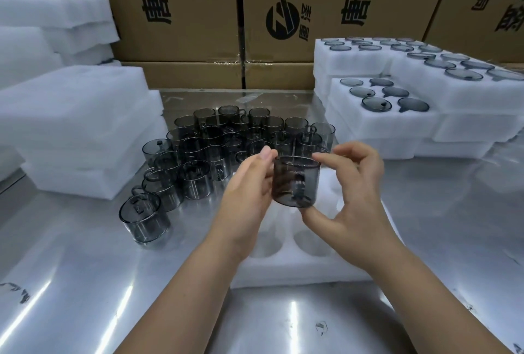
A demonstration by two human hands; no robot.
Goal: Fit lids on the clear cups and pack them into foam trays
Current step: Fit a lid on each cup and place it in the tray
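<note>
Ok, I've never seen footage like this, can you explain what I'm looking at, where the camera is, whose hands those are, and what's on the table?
There is no machine here: a person works with bare hands, and the single picture comes from a wide-angle camera worn on the head, looking forward and down. The right hand pinches a smoky clear cup between thumb below and forefinger on the rim, while the left hand lays its fingers against the cup's other side. Under the hands lies a white foam tray with round pockets, on a shiny metal table. Behind it stands a cluster of more cups with handles. To the right, stacked foam trays carry grey lids; on the left are plain foam stacks, and cardboard boxes line the back.
</note>
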